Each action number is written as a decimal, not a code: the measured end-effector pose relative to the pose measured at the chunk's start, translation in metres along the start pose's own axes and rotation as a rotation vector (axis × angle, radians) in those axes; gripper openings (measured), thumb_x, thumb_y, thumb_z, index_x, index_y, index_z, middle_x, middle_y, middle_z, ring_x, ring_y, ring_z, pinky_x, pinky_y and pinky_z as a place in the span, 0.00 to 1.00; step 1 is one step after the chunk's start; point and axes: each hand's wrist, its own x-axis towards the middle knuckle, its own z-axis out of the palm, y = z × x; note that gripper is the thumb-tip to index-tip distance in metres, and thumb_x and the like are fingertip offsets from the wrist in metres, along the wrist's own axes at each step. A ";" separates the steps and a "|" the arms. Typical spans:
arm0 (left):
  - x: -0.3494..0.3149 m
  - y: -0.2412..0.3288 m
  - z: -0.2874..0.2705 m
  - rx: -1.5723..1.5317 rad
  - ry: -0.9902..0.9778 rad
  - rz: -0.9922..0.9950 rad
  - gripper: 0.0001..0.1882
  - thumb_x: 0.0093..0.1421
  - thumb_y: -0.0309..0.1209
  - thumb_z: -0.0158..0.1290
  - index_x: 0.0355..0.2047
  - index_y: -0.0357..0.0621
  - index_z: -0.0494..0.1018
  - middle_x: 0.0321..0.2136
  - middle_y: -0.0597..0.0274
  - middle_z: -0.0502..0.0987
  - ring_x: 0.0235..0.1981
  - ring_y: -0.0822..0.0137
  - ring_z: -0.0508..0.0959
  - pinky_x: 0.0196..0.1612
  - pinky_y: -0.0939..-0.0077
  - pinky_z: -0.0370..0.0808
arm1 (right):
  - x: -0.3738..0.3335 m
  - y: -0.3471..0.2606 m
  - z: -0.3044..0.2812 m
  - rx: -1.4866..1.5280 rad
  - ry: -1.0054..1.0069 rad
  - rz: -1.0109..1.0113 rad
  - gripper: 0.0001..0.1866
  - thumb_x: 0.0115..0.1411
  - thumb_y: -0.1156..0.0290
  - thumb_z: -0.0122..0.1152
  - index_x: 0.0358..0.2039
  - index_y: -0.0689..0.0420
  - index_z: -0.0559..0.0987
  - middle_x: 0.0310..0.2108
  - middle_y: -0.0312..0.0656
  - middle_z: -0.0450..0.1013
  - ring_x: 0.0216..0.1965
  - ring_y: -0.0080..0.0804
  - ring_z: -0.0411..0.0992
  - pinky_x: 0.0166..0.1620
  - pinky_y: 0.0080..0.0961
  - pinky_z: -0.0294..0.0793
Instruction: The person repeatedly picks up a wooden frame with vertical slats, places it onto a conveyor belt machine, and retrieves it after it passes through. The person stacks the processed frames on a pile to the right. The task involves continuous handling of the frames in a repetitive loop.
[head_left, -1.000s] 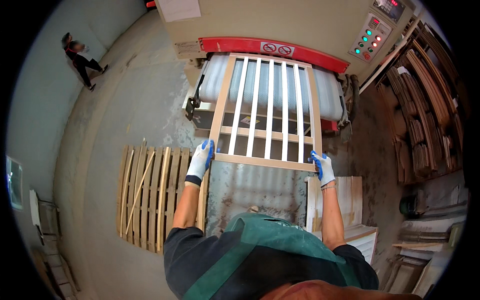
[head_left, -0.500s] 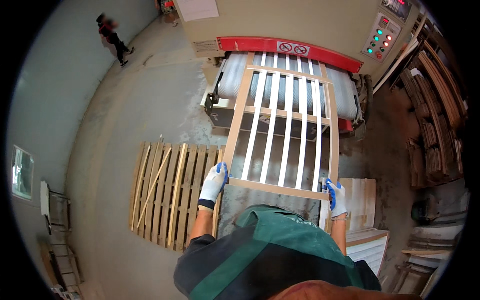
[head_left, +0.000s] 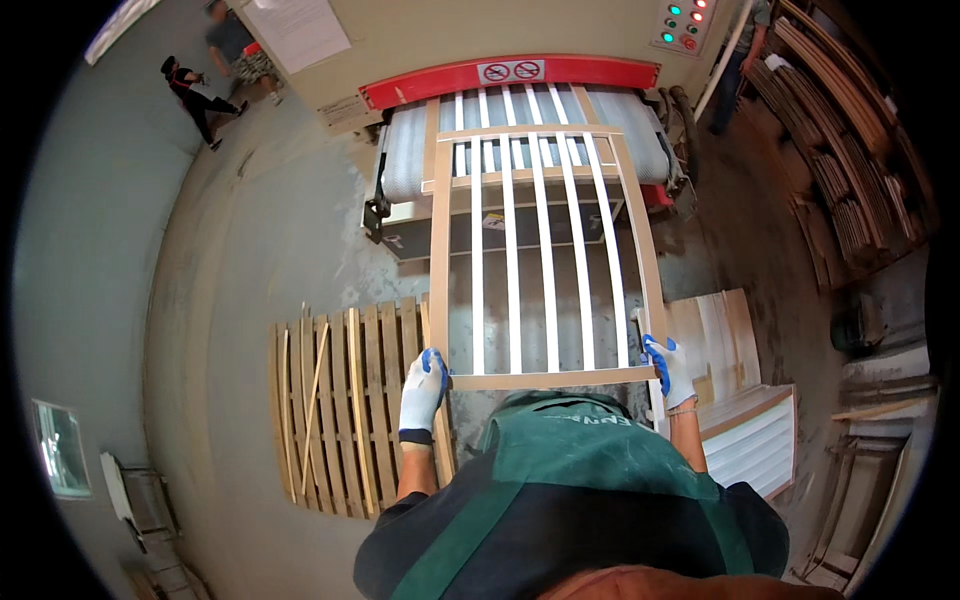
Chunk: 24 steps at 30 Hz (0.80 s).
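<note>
A slatted wooden frame (head_left: pixel 555 379) with tan edges and white slats stretches away from me, held at its near end. My left hand (head_left: pixel 423 392), in a white and blue work glove, is closed on its near left corner. On the near right corner my right hand (head_left: pixel 673 373), gloved alike, is closed too. The far end of this frame overlaps a second slatted frame (head_left: pixel 431 130), which lies on the conveyor belt (head_left: pixel 405 150) and runs in under the red bar (head_left: pixel 420 84) of a large machine. How the two frames touch is hidden.
A wooden pallet (head_left: pixel 338 420) with loose strips lies at left. White panels (head_left: pixel 745 440) are stacked by my right side. Boards (head_left: pixel 830 170) stand along the right. Two people (head_left: pixel 195 92) (head_left: pixel 240 55) are at the far left, another (head_left: pixel 743 65) at the far right.
The second frame has moved farther into the machine. The held frame has swung straighter, its near end shifting slightly left in view. More people show now. My view has shifted too.
</note>
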 end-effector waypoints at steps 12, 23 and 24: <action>0.001 0.009 -0.007 -0.153 -0.191 -0.165 0.14 0.72 0.29 0.40 0.52 0.34 0.68 0.45 0.42 0.76 0.47 0.45 0.76 0.52 0.58 0.75 | -0.014 -0.001 0.003 0.011 0.015 -0.001 0.12 0.59 0.70 0.67 0.43 0.59 0.80 0.29 0.33 0.75 0.25 0.20 0.71 0.32 0.24 0.76; 0.024 0.048 -0.044 -0.642 -0.236 -0.523 0.23 0.73 0.41 0.35 0.29 0.38 0.70 0.23 0.51 0.73 0.26 0.54 0.74 0.34 0.60 0.70 | -0.020 -0.025 0.010 -0.034 0.017 -0.007 0.14 0.58 0.67 0.67 0.42 0.60 0.82 0.25 0.29 0.75 0.22 0.14 0.68 0.25 0.13 0.65; 0.023 0.048 -0.044 -0.668 -0.203 -0.504 0.24 0.73 0.43 0.35 0.29 0.38 0.70 0.22 0.55 0.71 0.22 0.61 0.72 0.30 0.64 0.70 | -0.019 -0.022 0.009 -0.012 0.013 -0.012 0.14 0.58 0.67 0.67 0.42 0.60 0.82 0.25 0.29 0.75 0.22 0.13 0.67 0.25 0.13 0.64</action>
